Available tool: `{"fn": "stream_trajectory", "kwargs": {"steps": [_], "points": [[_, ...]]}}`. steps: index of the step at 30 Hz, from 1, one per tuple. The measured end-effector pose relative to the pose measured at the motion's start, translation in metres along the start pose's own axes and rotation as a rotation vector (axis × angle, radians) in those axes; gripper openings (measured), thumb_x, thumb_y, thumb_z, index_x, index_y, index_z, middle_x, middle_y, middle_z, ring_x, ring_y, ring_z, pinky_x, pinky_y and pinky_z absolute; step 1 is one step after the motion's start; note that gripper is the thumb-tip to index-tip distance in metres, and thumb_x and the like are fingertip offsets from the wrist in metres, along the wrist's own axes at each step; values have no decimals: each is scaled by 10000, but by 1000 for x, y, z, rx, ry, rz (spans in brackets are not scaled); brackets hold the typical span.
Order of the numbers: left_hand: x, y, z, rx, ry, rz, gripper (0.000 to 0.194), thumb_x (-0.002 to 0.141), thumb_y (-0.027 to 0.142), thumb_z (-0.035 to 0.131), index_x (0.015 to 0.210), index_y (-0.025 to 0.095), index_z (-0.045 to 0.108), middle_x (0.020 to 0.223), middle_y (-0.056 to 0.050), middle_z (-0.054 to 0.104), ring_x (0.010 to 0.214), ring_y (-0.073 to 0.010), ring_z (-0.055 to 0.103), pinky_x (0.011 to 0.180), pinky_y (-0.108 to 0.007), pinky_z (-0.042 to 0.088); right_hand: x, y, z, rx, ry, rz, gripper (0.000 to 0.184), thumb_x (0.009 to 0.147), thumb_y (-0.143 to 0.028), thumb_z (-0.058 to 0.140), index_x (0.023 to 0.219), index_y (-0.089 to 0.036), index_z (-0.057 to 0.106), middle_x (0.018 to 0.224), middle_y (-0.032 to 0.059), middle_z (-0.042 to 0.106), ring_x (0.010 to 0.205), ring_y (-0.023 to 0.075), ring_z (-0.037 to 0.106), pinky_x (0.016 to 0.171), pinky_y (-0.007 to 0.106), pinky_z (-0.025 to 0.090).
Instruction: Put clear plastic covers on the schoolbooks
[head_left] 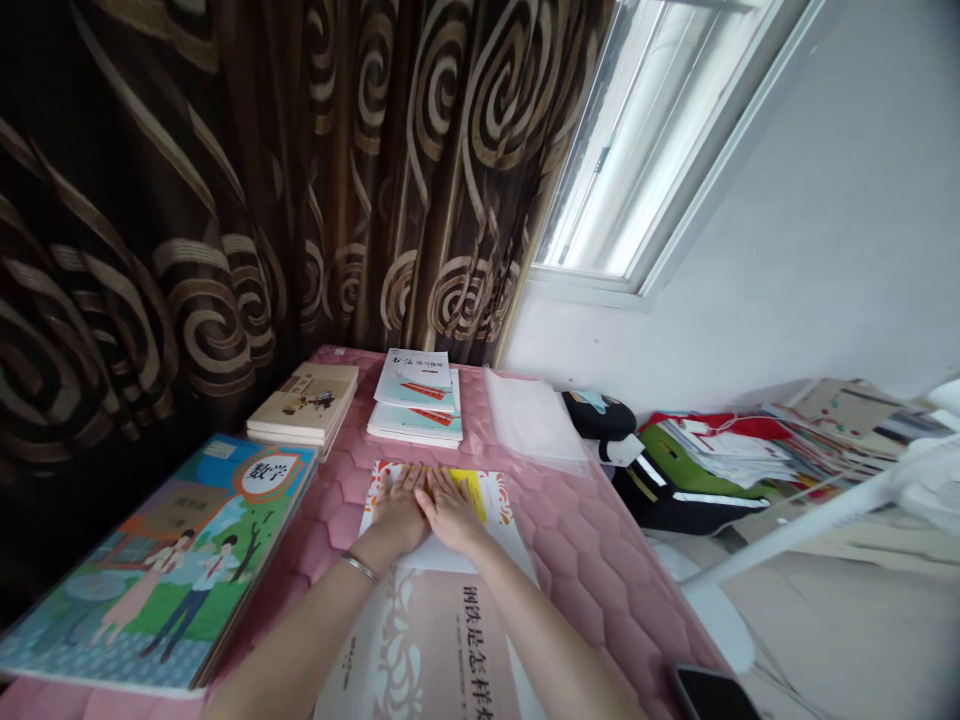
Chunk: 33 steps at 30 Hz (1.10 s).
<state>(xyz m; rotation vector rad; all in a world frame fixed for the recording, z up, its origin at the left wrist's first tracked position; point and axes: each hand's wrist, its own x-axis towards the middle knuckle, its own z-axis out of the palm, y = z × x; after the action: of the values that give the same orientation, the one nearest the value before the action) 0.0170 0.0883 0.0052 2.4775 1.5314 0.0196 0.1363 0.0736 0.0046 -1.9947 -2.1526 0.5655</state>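
Note:
Both my hands lie flat, side by side, on a large book with a white, orange and brown cover (450, 640) in the middle of the pink quilted table top (600, 560). My left hand (396, 512), with a bracelet on its wrist, has its fingers stretched forward. My right hand (450, 510) touches it, fingers spread and pressed on the cover near the yellow patch. Neither hand holds anything.
A colourful textbook stack (172, 570) lies at the left, a beige book stack (306, 402) and a teal-and-white workbook stack (417, 396) further back. A clear plastic sleeve (534, 416) lies right of them. A black phone (709, 692) sits near the front right edge. Patterned curtains hang behind; cluttered papers (750, 450) lie at right.

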Motion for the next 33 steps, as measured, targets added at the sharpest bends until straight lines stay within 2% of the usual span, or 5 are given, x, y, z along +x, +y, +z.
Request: {"fn": "stream_trajectory", "kwargs": {"steps": [9, 20, 24, 27, 33], "points": [[6, -2, 10, -17, 63, -12, 666, 942, 497, 196, 1519, 164, 224, 1593, -53, 204, 1476, -233, 145, 1190, -517, 29, -21, 66, -23, -194, 34, 270, 647, 991, -438, 138, 1523, -69, 153, 1604, 89, 78, 1480, 188, 58, 1186, 391, 66], [-20, -47, -18, 109, 38, -311, 571, 940, 275, 226, 1506, 209, 269, 1589, -92, 213, 1471, -298, 147, 1120, -679, 79, -20, 66, -24, -205, 32, 262, 650, 989, -440, 162, 1523, -70, 149, 1606, 89, 82, 1480, 191, 65, 1186, 385, 65], [-43, -15, -24, 183, 32, -248, 618, 869, 95, 264, 1468, 200, 374, 1574, -72, 260, 1479, -248, 116, 1169, -587, 32, -19, 68, -20, -223, 41, 267, 651, 990, -444, 156, 1521, -67, 164, 1605, 93, 93, 1479, 199, 75, 1183, 395, 73], [-55, 15, -16, 86, -10, -22, 563, 921, 249, 269, 1472, 188, 368, 1579, -40, 252, 1475, -222, 145, 1196, -473, 128, -18, 69, -18, -244, 46, 265, 653, 989, -443, 170, 1521, -65, 167, 1606, 98, 92, 1479, 207, 75, 1178, 408, 88], [-61, 28, -3, -65, -45, -8, 610, 941, 368, 211, 1487, 120, 326, 1577, -87, 229, 1461, -233, 203, 1195, -428, 168, -16, 54, -22, -247, 102, 277, 604, 970, -397, 289, 1481, -77, 320, 1584, 147, 210, 1456, 295, 156, 1141, 481, 156]]}}
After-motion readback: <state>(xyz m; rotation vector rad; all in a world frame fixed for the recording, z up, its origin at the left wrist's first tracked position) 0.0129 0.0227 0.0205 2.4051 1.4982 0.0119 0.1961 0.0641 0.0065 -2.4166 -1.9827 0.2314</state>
